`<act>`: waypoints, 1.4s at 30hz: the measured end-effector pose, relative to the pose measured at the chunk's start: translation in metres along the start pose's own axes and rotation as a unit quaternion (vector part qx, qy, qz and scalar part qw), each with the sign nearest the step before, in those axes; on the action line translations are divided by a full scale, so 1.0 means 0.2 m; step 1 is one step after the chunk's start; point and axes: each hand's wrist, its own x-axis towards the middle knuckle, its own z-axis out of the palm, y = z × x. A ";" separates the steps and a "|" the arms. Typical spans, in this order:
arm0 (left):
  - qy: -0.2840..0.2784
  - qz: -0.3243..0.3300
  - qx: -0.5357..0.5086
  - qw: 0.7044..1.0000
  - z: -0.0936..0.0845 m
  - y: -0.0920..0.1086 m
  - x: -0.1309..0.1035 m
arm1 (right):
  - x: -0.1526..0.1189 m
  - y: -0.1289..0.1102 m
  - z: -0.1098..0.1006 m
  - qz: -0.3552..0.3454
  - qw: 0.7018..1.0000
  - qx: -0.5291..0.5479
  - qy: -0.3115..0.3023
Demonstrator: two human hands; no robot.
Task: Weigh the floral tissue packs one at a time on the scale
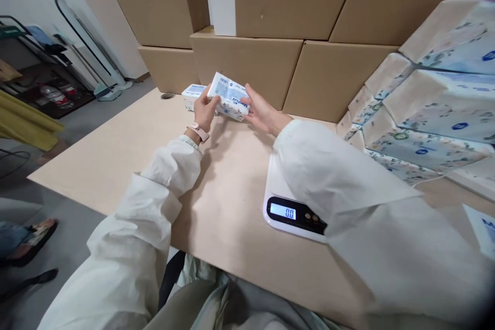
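Nearest the camera, a white scale [293, 211] sits on the pale surface [116, 160], its display lit, partly under the right sleeve. Farther out, the left hand [203, 109] and right hand [263, 112] hold a tissue pack [231, 98] raised above the surface, fingers clamped on its two ends. A second pack [192, 94] lies just behind. Stacked packs [429, 113] and cardboard boxes [247, 62] stand at the back and right. Handling looks mid-step; any move needs a firm grip at both ends.

Both arms stretched forward, left hand [203, 108] fingers curled (watch on wrist), right hand [263, 112] fingers extended, palms facing inward
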 end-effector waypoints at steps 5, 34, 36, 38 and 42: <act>-0.129 0.022 -0.051 0.990 0.16 0.25 -0.29 | -0.46 -0.09 -0.28 0.003 0.999 -0.037 0.036; -0.069 -0.218 -0.091 0.969 0.08 0.01 -0.87 | -1.48 0.37 -0.66 -0.312 0.800 -0.286 0.427; -0.062 -0.217 -0.094 0.970 0.08 0.01 -0.86 | -1.46 0.38 -0.67 -0.323 0.795 -0.282 0.429; -0.059 -0.217 -0.096 0.970 0.07 0.00 -0.86 | -1.44 0.39 -0.68 -0.327 0.792 -0.283 0.431; -0.066 -0.214 -0.099 0.969 0.07 -0.01 -0.85 | -1.44 0.39 -0.70 -0.316 0.791 -0.291 0.436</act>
